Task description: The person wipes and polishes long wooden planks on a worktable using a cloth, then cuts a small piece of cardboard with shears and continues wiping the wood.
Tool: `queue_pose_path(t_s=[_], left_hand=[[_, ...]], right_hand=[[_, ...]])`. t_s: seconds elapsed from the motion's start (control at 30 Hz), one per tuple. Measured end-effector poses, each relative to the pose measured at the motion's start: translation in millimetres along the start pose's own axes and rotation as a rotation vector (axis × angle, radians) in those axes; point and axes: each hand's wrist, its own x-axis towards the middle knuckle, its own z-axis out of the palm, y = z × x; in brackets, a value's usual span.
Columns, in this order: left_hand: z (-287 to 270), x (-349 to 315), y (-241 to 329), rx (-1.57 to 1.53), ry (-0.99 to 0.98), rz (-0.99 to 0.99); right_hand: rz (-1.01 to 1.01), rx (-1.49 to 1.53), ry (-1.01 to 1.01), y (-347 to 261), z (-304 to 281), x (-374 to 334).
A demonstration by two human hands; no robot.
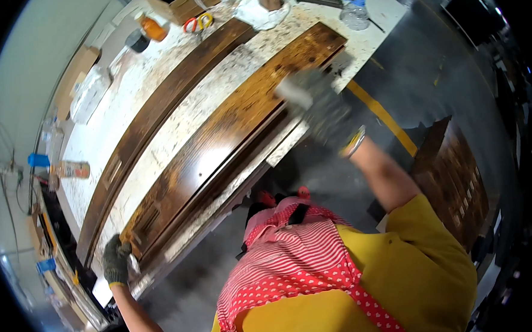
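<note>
Brown plank, left fingers at end

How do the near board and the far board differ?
The near board is wider; the far board, narrower. The near board shows amber patches; the far board looks more evenly dark. The far board lies farther in on the table, the near board at its edge. Both are brown wood.
</note>
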Motion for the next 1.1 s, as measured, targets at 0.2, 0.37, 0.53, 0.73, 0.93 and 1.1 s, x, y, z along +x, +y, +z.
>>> queue_pose_path(t_s=[0.2,0.37,0.53,0.73,0.93,1.1], left_hand=[[0,6,12,-0.03,-0.009,-0.009],[-5,5,24,0.031,-0.011,-0.006],[-6,1,20,0.139,-0.045,0.057],[-15,-9,47,0.194,-0.03,0.066],[-25,-16,41,0.212,-0.051,0.146],[-68,-23,-66,0.06,0.092,0.2]], right_hand=[[-0.117,-0.16,0.101,-6,20,-9],[-0.136,-0.02,-0.095,-120,69,-36],[-0.352,-0.077,-0.256,-148,74,-23],[-0.14,-0.22,0.07,-130,69,-25],[-0.194,-0.064,-0.055,-258,148,-60],[-0.42,-0.306,-0.012,-243,120,-43]])
